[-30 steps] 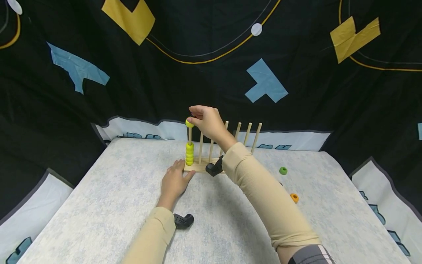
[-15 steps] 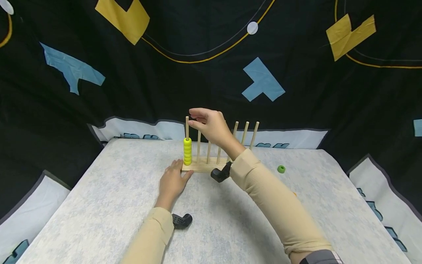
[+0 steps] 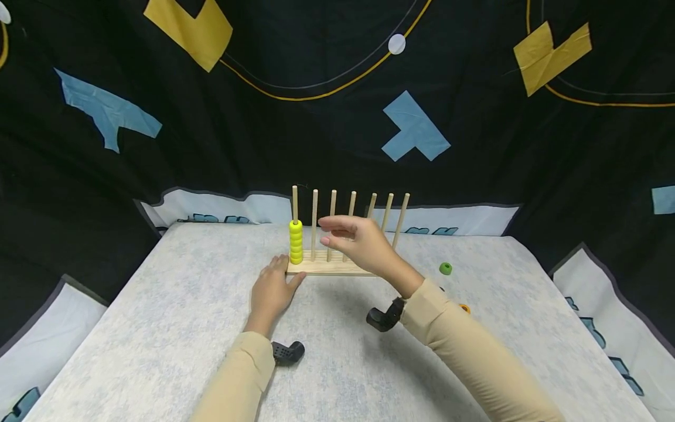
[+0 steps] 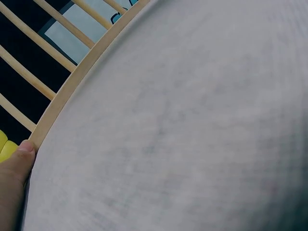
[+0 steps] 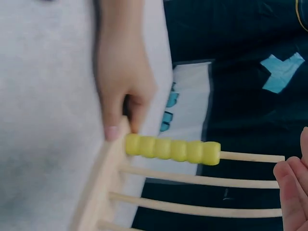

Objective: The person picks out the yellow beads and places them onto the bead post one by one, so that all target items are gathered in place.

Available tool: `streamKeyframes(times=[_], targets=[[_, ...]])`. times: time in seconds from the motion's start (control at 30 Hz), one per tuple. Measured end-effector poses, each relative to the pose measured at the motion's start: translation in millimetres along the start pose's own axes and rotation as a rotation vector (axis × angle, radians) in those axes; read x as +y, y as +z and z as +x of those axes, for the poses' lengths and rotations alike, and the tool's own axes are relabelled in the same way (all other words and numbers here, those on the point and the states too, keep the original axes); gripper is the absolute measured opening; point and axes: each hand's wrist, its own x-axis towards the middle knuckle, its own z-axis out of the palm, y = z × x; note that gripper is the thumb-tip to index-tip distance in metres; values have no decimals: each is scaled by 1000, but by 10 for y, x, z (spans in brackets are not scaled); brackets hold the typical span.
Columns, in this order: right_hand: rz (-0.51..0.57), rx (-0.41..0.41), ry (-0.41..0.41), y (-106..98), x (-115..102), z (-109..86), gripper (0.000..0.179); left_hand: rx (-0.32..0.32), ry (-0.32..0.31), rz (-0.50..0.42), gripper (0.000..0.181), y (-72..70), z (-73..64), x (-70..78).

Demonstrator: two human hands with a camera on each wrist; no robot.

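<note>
A wooden peg rack with a flat base (image 3: 332,268) and several upright pegs stands towards the back of the table. Several yellow beads (image 3: 296,243) are stacked on its leftmost peg. My left hand (image 3: 270,293) grips the base's left end; in the right wrist view its thumb lies along the front edge and its fingers are behind. In the left wrist view the thumb (image 4: 19,161) presses the base edge near the beads. My right hand (image 3: 364,243) hovers in front of the middle pegs, fingers loosely bent, holding nothing. In the right wrist view its fingers (image 5: 291,187) show at the right edge.
A green bead (image 3: 445,268) lies on the table to the right of the rack. Nearer, an orange bead (image 3: 464,308) is partly hidden by the right sleeve, beside a small dark thing. A black cloth (image 3: 327,140) hangs behind the table (image 3: 211,281).
My right hand has let go of a yellow bead at the top of the left peg, and the bead has dropped onto the stack. The hand has moved down and right. My left hand keeps its grip.
</note>
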Motion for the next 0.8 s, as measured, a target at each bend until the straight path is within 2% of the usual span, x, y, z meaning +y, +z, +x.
streamKeyframes(times=[0.2,0.4,0.63,0.8], targets=[[15,-44,37,-56,127,-293,36,-5,7,3,74,-13,-12,8],[35,-69,81,-214,214,-548,34,2,24,-1,75,-22,-19,13],[44,-31,129,-484,338,-825,34,1,26,-9,74,-11,-11,6],[40,-4,219,-676,447,-1028,35,0,27,-6,74,-12,-9,0]])
